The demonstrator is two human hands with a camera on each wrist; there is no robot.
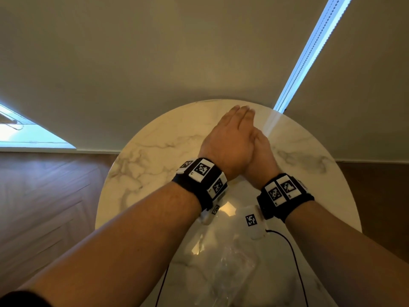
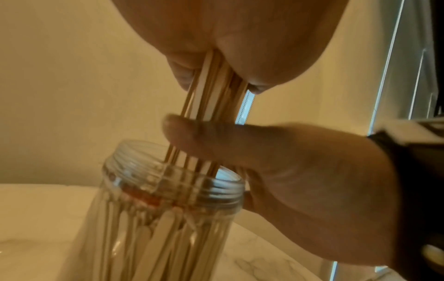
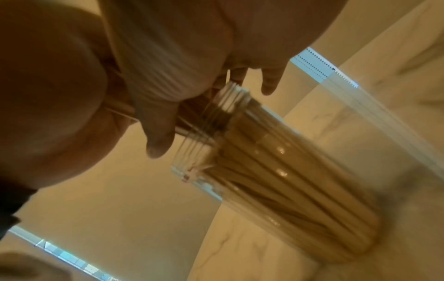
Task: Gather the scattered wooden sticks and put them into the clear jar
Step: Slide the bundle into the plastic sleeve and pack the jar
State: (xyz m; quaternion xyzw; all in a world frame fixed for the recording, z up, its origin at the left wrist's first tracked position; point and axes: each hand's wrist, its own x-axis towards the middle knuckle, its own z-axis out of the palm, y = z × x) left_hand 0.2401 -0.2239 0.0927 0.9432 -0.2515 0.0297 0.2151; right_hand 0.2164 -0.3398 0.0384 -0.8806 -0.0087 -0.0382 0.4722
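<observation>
Over the far part of the marble table [image 1: 155, 149] my two hands are pressed together. The left hand [image 1: 228, 138] lies flat with straight fingers over the right hand [image 1: 262, 149]. Between the palms stands a bundle of thin wooden sticks [image 2: 211, 91], its lower ends inside the mouth of the clear jar [image 2: 168, 218]. My right thumb [image 2: 216, 136] crosses the bundle just above the threaded rim, and the right fingers reach behind the jar's neck. Many sticks stand upright in the jar [image 3: 288, 180]. In the head view the hands hide the jar.
A crumpled clear plastic bag [image 1: 232, 269] lies on the near part of the round table, between my forearms. Thin black cables [image 1: 295, 262] run from the wrist cameras over the near edge. Wood floor surrounds the table; a wall stands behind it.
</observation>
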